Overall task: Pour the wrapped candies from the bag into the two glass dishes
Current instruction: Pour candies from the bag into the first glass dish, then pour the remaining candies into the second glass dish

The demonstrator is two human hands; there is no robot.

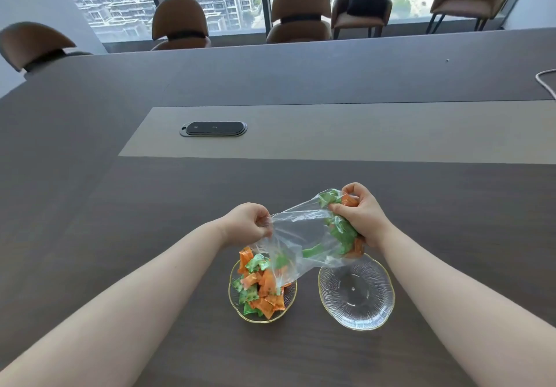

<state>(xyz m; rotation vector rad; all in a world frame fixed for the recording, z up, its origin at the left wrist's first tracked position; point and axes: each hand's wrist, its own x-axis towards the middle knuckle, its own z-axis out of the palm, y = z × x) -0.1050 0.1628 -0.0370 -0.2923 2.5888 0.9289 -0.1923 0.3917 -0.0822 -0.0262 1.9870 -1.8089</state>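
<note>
A clear plastic bag hangs tilted above two gold-rimmed glass dishes. My left hand pinches the bag's open lower edge over the left dish. That dish holds a heap of orange and green wrapped candies. My right hand grips the bag's raised closed end, squeezing a clump of green and orange candies that remain inside. The right dish lies bare beneath the bag's right end.
The dishes sit near the front edge of a long dark table. A black oval socket cover lies on the grey centre strip. A white cable lies at the far right. Brown chairs stand behind the table.
</note>
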